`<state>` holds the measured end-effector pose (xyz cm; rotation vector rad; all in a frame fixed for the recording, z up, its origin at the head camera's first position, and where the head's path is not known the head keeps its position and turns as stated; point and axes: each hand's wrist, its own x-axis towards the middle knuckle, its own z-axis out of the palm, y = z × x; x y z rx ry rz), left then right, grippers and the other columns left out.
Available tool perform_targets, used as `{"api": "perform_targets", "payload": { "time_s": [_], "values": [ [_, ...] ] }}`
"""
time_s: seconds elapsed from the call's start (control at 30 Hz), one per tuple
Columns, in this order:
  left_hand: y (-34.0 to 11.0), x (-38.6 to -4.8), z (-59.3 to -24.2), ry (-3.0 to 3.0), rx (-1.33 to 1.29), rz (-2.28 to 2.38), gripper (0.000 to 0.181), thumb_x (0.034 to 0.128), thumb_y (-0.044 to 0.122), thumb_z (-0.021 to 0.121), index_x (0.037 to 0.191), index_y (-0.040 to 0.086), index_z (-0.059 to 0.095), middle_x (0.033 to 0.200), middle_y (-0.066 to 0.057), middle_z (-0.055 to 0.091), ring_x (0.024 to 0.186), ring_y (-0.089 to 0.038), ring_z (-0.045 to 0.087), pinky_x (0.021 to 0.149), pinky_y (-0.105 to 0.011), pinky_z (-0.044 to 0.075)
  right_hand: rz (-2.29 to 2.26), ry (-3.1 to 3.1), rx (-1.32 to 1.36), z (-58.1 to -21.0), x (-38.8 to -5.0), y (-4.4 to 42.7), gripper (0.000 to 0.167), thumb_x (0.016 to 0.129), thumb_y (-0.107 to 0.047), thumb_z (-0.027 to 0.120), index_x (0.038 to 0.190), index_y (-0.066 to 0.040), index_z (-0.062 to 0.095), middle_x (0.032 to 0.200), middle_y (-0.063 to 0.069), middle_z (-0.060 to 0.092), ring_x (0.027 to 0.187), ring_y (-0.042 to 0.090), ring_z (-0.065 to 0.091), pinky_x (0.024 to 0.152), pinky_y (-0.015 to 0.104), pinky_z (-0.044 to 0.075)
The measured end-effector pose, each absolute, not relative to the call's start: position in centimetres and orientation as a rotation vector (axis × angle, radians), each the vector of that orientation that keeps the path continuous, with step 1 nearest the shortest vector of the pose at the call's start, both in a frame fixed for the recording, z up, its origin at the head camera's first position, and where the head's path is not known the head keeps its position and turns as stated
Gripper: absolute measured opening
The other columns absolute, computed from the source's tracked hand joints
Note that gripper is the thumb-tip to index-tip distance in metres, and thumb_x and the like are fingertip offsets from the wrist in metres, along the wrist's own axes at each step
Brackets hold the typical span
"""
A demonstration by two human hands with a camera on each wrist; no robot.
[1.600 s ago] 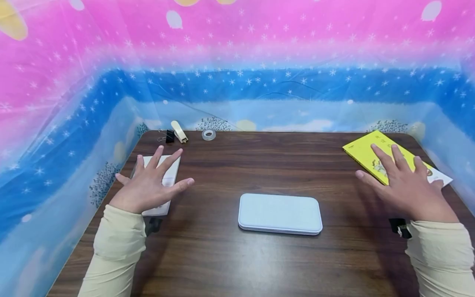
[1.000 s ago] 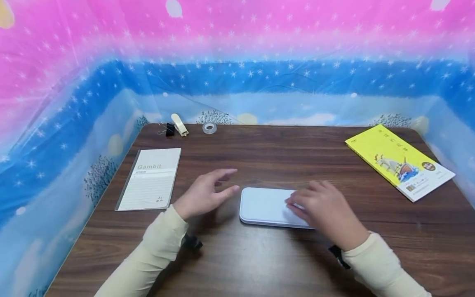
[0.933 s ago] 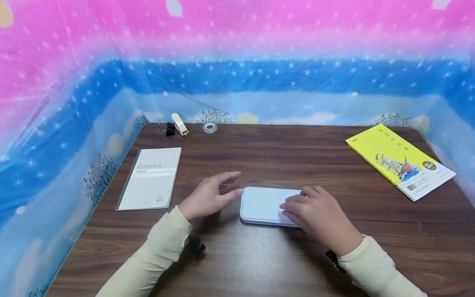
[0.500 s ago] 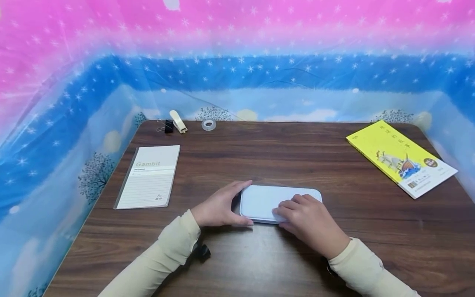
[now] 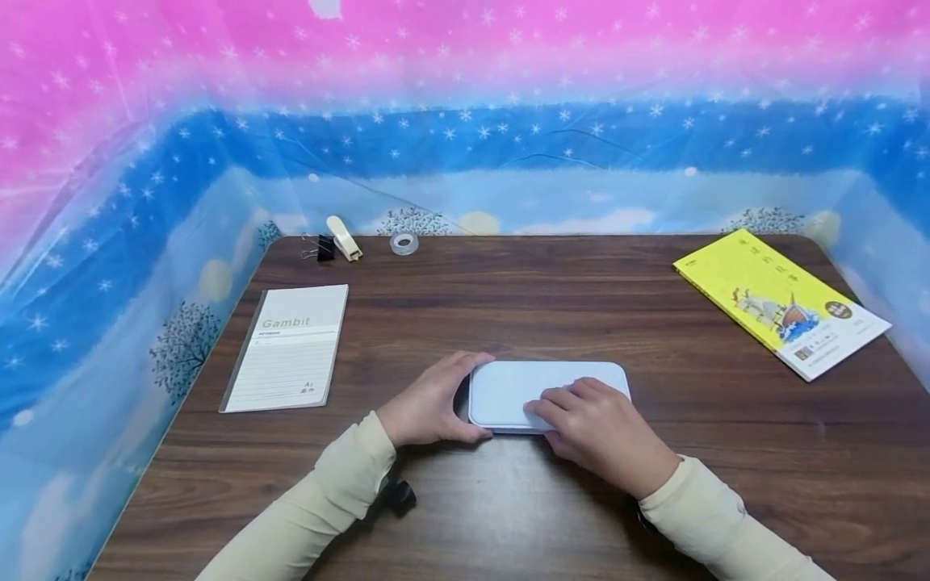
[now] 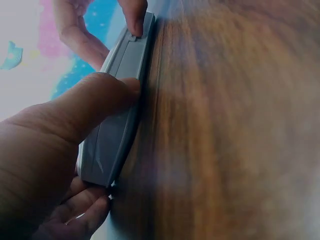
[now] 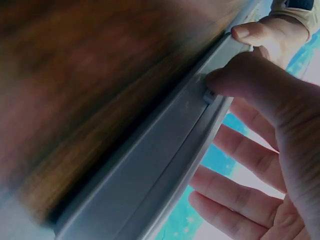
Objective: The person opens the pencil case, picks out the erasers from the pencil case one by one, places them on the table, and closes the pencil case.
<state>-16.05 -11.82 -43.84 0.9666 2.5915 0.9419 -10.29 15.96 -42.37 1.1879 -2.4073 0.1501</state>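
Observation:
A flat white hard case (image 5: 508,386) with rounded corners lies closed on the dark wooden table. My left hand (image 5: 432,405) grips its left end, the thumb along the front side and the fingers round the back. My right hand (image 5: 601,429) is over the front right part of the case, fingers bent on the lid. In the right wrist view, its thumb presses at a small latch (image 7: 209,96) on the front side, beside the lid seam. The left wrist view shows the left thumb on the grey-looking front side (image 6: 112,132) of the case.
To the left lies a white notebook (image 5: 285,349), and a yellow book (image 5: 763,282) is at the right. A black binder clip (image 5: 325,248), a cream stapler-like tool (image 5: 344,238) and a tape roll (image 5: 404,244) sit at the back left. A patterned cloth (image 5: 465,137) encloses the table (image 5: 508,298).
Both hands came in from the sides with spread fingers to the case. The left hand took hold of its left end; the right hand slid left along its front. Over the last half second, little moved.

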Motion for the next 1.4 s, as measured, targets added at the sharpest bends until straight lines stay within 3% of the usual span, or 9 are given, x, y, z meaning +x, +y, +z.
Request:
{"api": "perform_targets", "payload": {
  "time_s": [0.17, 0.3, 0.47, 0.6, 0.83, 0.97, 1.1, 1.27, 1.4],
  "values": [
    [-11.5, -16.3, -43.8, 2.62, 1.02, 0.909, 0.096, 0.0714, 0.03, 0.097, 0.151, 0.006, 0.049, 0.136, -0.009, 0.06, 0.123, -0.022, 0.055, 0.107, -0.042, 0.049, 0.061, -2.235, 1.251, -42.7, -10.9, 15.6, 0.021, 0.087, -0.004, 0.063, 0.102, -0.009, 0.077, 0.09, 0.003, 0.071, 0.069, 0.022, 0.068, 0.071, 0.039, 0.061],
    [-11.5, -16.5, -43.7, 2.625, 1.028, 0.878, 0.096, 0.0706, 0.03, 0.097, 0.15, 0.005, 0.049, 0.136, -0.01, 0.06, 0.123, -0.023, 0.055, 0.107, -0.042, 0.049, -0.062, -2.148, 1.299, -42.7, -11.2, 15.6, 0.037, 0.098, -0.003, 0.037, 0.102, -0.008, 0.074, 0.088, 0.004, 0.068, 0.063, 0.023, 0.063, 0.067, 0.038, 0.06],
    [-11.6, -16.6, -43.8, 2.617, 1.064, 0.881, 0.097, 0.0709, 0.031, 0.097, 0.151, 0.005, 0.048, 0.135, -0.01, 0.059, 0.122, -0.023, 0.056, 0.107, -0.042, 0.049, -0.057, -2.196, 1.355, -42.3, -11.3, 16.5, 0.019, 0.093, -0.014, 0.067, 0.109, -0.01, 0.076, 0.096, 0.004, 0.074, 0.072, 0.023, 0.069, 0.074, 0.039, 0.062],
    [-11.9, -16.8, -44.1, 2.581, 1.064, 0.927, 0.104, 0.0735, 0.034, 0.098, 0.157, 0.007, 0.042, 0.142, -0.012, 0.056, 0.13, -0.027, 0.054, 0.111, -0.046, 0.046, 0.1, -2.232, 1.323, -41.6, -11.4, 18.0, 0.035, 0.081, -0.023, 0.088, 0.113, -0.012, 0.078, 0.102, 0.002, 0.077, 0.08, 0.022, 0.071, 0.074, 0.04, 0.062],
    [-12.9, -16.5, -44.9, 2.436, 0.955, 1.237, 0.132, 0.0726, 0.025, 0.101, 0.165, 0.009, 0.007, 0.156, -0.023, 0.04, 0.144, -0.035, 0.046, 0.121, -0.045, 0.036, 0.476, -2.286, 1.023, -39.8, -12.9, 21.5, 0.018, 0.088, -0.023, 0.086, 0.102, -0.013, 0.082, 0.096, 0.001, 0.079, 0.079, 0.016, 0.069, 0.066, 0.037, 0.06],
    [-13.2, -16.2, -45.3, 2.419, 0.978, 1.374, 0.119, 0.0693, 0.015, 0.102, 0.15, 0.007, 0.016, 0.138, -0.018, 0.049, 0.132, -0.03, 0.054, 0.117, -0.041, 0.042, 0.679, -2.403, 0.775, -39.4, -14.7, 23.4, 0.021, 0.084, -0.01, 0.091, 0.103, -0.013, 0.084, 0.095, -0.001, 0.079, 0.079, 0.011, 0.06, 0.062, 0.02, 0.048],
    [-13.2, -16.2, -45.5, 2.444, 1.026, 1.33, 0.101, 0.0725, 0.016, 0.1, 0.142, 0.006, 0.028, 0.136, -0.014, 0.051, 0.131, -0.025, 0.054, 0.116, -0.039, 0.043, 1.031, -2.548, 0.492, -39.4, -16.8, 24.6, 0.018, 0.094, -0.012, 0.081, 0.111, -0.016, 0.084, 0.105, -0.001, 0.078, 0.089, 0.01, 0.065, 0.07, 0.012, 0.049],
    [-13.3, -16.3, -45.4, 2.511, 1.082, 1.197, 0.09, 0.0783, 0.022, 0.097, 0.148, 0.006, 0.043, 0.141, -0.011, 0.053, 0.13, -0.023, 0.054, 0.114, -0.042, 0.045, 1.543, -2.64, 0.167, -39.9, -19.7, 25.7, 0.033, 0.101, -0.031, 0.074, 0.126, -0.01, 0.078, 0.124, 0.006, 0.075, 0.102, 0.011, 0.071, 0.086, 0.023, 0.058],
    [-13.7, -16.4, -45.3, 2.552, 1.08, 1.131, 0.088, 0.0802, 0.028, 0.095, 0.152, 0.008, 0.048, 0.143, -0.009, 0.054, 0.129, -0.023, 0.053, 0.113, -0.047, 0.045, 1.777, -2.651, 0.086, -41.2, -22.0, 26.3, 0.046, 0.101, -0.029, 0.075, 0.136, 0.0, 0.069, 0.135, 0.017, 0.07, 0.1, 0.012, 0.074, 0.088, 0.03, 0.061]
  ]
}}
